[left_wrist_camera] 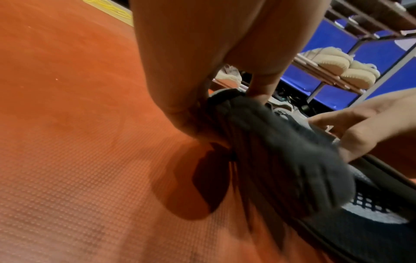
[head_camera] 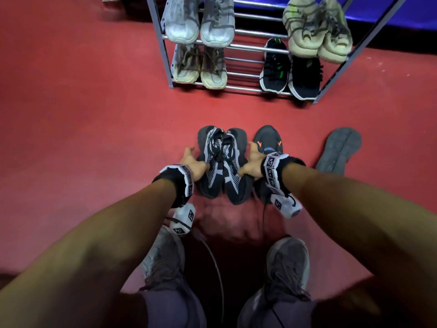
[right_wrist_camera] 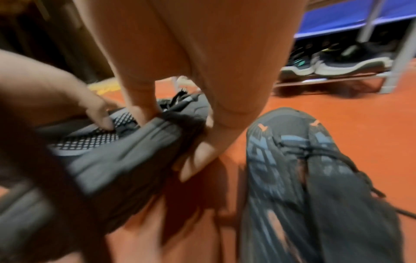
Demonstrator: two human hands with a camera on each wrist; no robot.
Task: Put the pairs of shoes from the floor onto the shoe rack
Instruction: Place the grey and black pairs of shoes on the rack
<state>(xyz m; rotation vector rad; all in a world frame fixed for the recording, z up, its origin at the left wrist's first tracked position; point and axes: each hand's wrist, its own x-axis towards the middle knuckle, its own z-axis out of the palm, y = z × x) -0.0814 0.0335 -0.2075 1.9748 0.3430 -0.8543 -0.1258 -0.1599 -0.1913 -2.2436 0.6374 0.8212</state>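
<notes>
A pair of black shoes with grey-white knit uppers [head_camera: 222,162] is squeezed together between my two hands, uppers facing each other and soles outward. My left hand [head_camera: 196,162] grips the left shoe by its sole [left_wrist_camera: 281,151], thumb on top. My right hand [head_camera: 247,159] grips the right shoe [right_wrist_camera: 126,154], with its fingers under the sole. Shadows lie on the red floor beneath the pair. The metal shoe rack [head_camera: 248,47] stands ahead with pairs on two shelves.
A dark shoe with orange marks [head_camera: 268,138] lies just right of my right hand. A grey shoe lies sole-up [head_camera: 340,150] farther right. On the rack, pale pairs sit left and top right, and a black pair [head_camera: 290,74] bottom right. My own feet are below.
</notes>
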